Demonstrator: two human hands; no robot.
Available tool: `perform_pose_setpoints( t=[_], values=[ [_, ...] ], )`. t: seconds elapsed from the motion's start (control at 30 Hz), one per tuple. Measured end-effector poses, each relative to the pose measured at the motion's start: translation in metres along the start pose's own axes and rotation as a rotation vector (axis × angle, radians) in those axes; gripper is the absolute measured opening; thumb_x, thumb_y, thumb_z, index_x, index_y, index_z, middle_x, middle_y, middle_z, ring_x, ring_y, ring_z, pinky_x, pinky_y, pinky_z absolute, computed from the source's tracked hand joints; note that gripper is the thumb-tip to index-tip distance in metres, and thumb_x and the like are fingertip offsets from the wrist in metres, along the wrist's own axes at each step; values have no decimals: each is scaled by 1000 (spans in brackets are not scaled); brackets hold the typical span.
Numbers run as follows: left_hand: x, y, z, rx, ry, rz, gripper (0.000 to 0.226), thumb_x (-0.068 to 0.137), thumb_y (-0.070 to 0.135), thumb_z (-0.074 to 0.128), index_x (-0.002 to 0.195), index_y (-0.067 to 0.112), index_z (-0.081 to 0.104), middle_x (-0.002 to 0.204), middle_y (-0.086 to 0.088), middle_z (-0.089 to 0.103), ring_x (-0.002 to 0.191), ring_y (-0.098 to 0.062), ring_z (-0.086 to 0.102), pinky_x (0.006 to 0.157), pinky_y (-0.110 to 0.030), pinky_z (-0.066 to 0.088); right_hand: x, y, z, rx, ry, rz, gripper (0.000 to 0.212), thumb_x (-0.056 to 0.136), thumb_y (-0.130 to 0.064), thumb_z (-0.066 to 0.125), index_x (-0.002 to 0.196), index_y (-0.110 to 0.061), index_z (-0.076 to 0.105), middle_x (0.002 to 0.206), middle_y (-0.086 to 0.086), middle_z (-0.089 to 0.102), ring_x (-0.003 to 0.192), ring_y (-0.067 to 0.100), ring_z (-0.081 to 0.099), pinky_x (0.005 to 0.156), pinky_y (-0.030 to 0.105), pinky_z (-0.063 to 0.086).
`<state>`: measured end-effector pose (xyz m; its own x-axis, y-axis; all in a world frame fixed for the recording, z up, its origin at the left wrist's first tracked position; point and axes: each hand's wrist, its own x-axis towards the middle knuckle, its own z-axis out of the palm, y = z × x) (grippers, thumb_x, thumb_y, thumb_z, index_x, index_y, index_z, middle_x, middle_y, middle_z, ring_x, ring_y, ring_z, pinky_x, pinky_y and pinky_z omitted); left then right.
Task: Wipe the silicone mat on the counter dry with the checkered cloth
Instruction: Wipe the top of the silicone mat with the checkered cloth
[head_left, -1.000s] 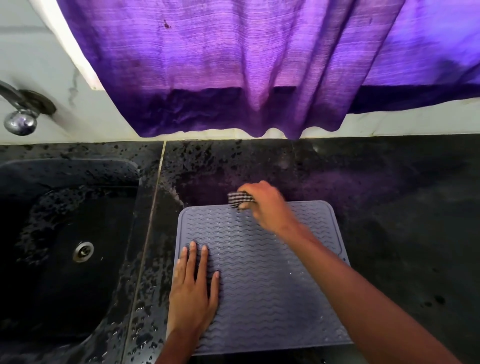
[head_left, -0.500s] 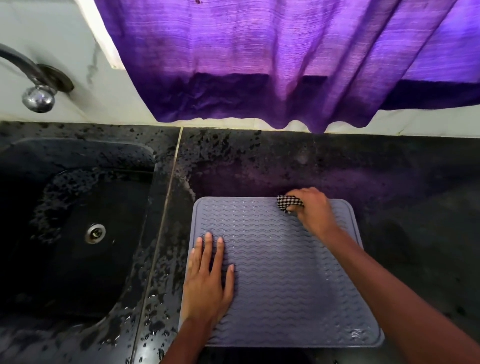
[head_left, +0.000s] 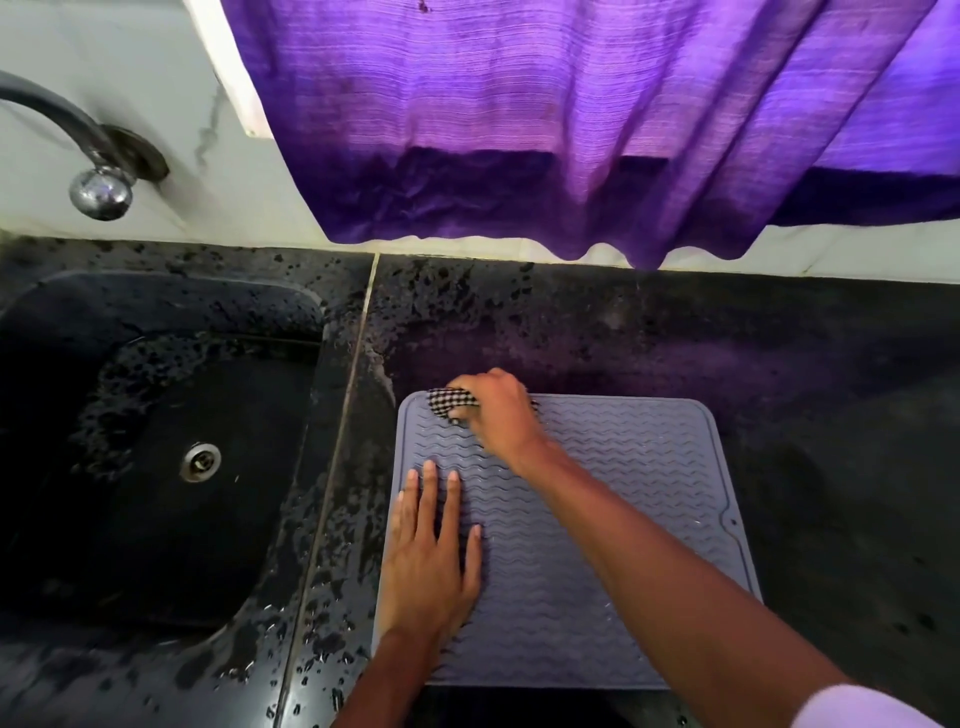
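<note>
Black sink (head_left: 156, 291), wet-speckled, drain (head_left: 200, 461) at its middle. Chrome tap (head_left: 101, 193) on white wall (head_left: 130, 78) behind sink. Dark wet counter (head_left: 779, 364) right of sink. Purple curtain (head_left: 519, 130) behind-right of sink, daylight glowing through.

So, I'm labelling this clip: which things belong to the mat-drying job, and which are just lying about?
Job: silicone mat; checkered cloth; right hand gripping the cloth; left hand flat on the mat.
Bystanders: sink; tap; purple curtain; wet counter.

Home kitchen — sink (head_left: 156, 322), tap (head_left: 98, 189)
</note>
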<state>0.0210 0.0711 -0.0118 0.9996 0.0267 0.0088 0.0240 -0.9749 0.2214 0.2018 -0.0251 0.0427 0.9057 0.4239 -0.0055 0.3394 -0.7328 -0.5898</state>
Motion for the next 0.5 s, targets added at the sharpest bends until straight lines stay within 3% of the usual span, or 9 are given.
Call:
perform_pose_setpoints(
  t=[0.1,0.23,0.37,0.5],
  values=[
    [1,-5,1,3,-17,-6,67,103,46,29,157,7,29,166,-18,18,155,-31,13,123,-46,17,12,-10,2,76,-104,-21,28,78,-14,75,105,-22,70,93,3,73,89,21,64,81,33,49],
    [1,-5,1,-16,-9,-14,67,103,48,30,157,9,31,166,-16,19,156,-29,13,124,-44,15,3,5,-23,187,-10,45,27,81,-15,75,107,-13,68,94,3,72,84,12,62,77,25,48],
    [1,-3,-1,25,-17,-15,67,103,47,29,158,8,27,167,-18,16,155,-31,12,124,-44,14,-17,58,-53,-31,67,39,25,79,-18,76,102,-12,68,90,7,69,84,23,62,75,33,45],
    [1,-2,-2,64,-34,-19,68,103,47,30,158,7,26,166,-19,15,155,-32,12,122,-46,17,-28,86,-49,-124,37,105,22,77,-11,75,99,-13,70,87,8,66,83,28,62,74,35,45]
  ],
)
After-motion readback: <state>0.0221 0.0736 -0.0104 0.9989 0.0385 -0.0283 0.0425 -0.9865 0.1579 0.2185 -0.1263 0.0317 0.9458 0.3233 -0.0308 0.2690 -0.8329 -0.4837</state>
